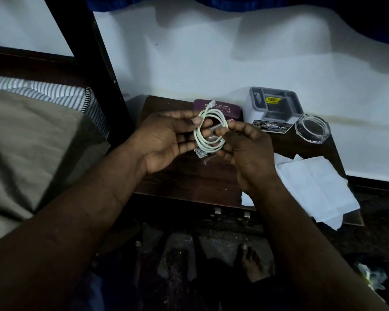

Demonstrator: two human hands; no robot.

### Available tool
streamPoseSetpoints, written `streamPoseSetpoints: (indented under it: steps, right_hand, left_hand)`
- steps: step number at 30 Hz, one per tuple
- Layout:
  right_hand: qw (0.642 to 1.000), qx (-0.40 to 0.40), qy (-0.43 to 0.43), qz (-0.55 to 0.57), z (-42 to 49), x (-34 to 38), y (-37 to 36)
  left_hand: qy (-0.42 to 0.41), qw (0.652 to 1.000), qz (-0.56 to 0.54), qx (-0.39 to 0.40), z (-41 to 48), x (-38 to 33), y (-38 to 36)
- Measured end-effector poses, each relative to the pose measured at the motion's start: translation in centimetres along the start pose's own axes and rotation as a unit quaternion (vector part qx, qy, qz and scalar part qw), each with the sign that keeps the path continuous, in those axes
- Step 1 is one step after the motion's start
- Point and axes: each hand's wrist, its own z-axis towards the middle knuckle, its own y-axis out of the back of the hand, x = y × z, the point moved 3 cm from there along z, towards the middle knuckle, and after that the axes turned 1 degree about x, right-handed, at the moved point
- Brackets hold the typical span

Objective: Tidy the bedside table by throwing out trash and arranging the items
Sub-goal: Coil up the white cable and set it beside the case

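Observation:
A white charging cable (208, 131) is coiled into a loop, held above the dark wooden bedside table (184, 176). My left hand (166, 140) grips the coil's left side, thumb pressed on top. My right hand (245, 149) pinches its right side between thumb and fingers. One plug end sticks up at the top of the coil. A maroon spectacle case (231, 111) lies on the table behind the coil. A small clear wrapper (199, 152) shows just under the coil.
A grey and white organiser box (274, 108) stands at the table's back, with a clear glass ashtray (311, 129) to its right. White tissue paper (314, 187) hangs over the table's right front corner. A bed with striped bedding (43, 93) is at left. My bare feet are on the floor below.

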Motion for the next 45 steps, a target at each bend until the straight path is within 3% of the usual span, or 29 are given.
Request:
streamPoseSetpoints:
  steps: [6, 13, 20, 23, 27, 32, 34, 36, 39, 42, 45]
  right_hand:
    - [0.998, 0.029, -0.043, 0.046, 0.0, -0.1, -0.1]
    - [0.997, 0.036, -0.06, 0.027, 0.3, -0.7, -0.3]
    - [0.997, -0.003, 0.002, -0.073, 0.9, -1.3, -0.3]
    - [0.984, -0.025, 0.054, -0.167, 1.1, -1.3, -0.3]
    - [0.975, -0.026, 0.082, -0.203, 0.9, -1.2, -0.7]
    - [0.966, -0.004, 0.096, -0.241, 0.4, -1.1, -1.2]
    - [0.965, -0.003, 0.099, -0.245, 0.2, -1.1, -1.4]
    - [0.962, -0.001, 0.101, -0.254, 0.1, -1.2, -1.6]
    - [0.954, 0.006, 0.103, -0.281, 0.1, -1.3, -1.9]
    - [0.948, 0.015, 0.106, -0.299, 0.1, -1.4, -2.1]
    - [0.939, 0.019, 0.119, -0.321, 0.3, -1.7, -1.9]
  left_hand:
    - [0.019, 0.999, -0.025, 0.043, 0.1, -0.2, 0.0]
    - [-0.008, 1.0, 0.003, -0.003, 0.2, -0.5, 0.5]
    - [-0.019, 0.996, 0.033, -0.086, 0.5, -1.0, 0.8]
    - [-0.019, 0.991, 0.034, -0.125, 0.6, -1.0, 1.0]
    - [-0.033, 0.986, 0.061, -0.153, 0.6, -1.1, 1.1]
    - [-0.126, 0.96, 0.15, -0.2, 0.8, -1.2, 1.2]
    - [-0.159, 0.939, 0.212, -0.221, 1.2, -1.1, 1.4]
    - [-0.203, 0.894, 0.324, -0.233, 1.5, -1.1, 1.7]
    - [-0.255, 0.78, 0.523, -0.23, 2.4, -1.0, 1.8]
    - [-0.256, 0.675, 0.648, -0.241, 4.3, -0.7, 2.2]
    - [-0.252, 0.607, 0.717, -0.232, 6.4, -0.5, 2.4]
